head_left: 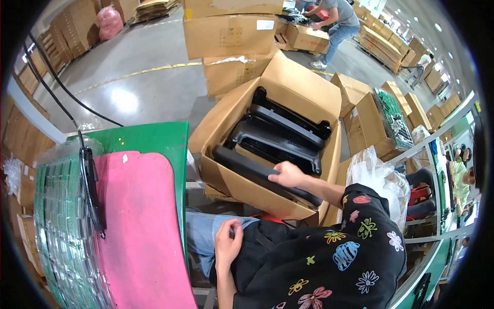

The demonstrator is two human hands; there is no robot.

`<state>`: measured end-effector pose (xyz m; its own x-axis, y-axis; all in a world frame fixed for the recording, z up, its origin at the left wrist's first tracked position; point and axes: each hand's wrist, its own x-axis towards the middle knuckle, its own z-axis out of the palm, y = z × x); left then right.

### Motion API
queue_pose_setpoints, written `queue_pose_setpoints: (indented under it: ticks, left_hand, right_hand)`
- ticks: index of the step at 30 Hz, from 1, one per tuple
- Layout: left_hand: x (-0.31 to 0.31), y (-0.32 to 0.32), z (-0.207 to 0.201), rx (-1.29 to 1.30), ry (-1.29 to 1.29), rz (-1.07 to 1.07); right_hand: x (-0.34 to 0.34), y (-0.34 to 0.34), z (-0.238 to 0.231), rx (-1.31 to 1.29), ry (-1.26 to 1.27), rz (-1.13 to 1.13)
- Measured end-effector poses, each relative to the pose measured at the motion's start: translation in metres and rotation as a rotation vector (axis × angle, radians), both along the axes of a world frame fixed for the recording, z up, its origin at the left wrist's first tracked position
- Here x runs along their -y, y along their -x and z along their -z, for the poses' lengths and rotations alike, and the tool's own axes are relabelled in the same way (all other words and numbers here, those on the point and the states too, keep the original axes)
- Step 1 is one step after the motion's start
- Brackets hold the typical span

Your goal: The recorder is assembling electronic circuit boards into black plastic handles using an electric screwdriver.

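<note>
Black bar (249, 166) along near side of carton (252, 193), flaps (299, 82) spread, probably for easy reach; our right hand (287, 174) touches it, grip unclear; our left hand (228, 242), well apart, loosely curled, empty.

Factory hall or packing workshop: grey floor (159, 87) with a yellow line (139, 74), stacked cartons (231, 36), rows of ceiling lights (438, 27). Green counter (180, 149) near an open carton (303, 85) of black molded parts (242, 160); co-worker (342, 23) at boxes (307, 38) farther back.
</note>
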<state>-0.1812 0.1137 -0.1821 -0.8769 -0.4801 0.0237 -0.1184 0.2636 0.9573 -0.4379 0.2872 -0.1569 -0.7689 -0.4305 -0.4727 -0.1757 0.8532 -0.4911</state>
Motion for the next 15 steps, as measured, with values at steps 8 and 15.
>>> queue_pose_setpoints:
  ticks: [8,15]
  left_hand:
    - [-0.032,0.030,-0.077,-0.379,0.145,0.335]
    - [-0.038,-0.052,-0.121,-0.670,-0.778,-0.227]
  right_hand:
    - [0.046,-0.012,-0.169,0.434,0.853,0.197]
    - [0.141,-0.076,-0.243,0.405,0.878,-0.920]
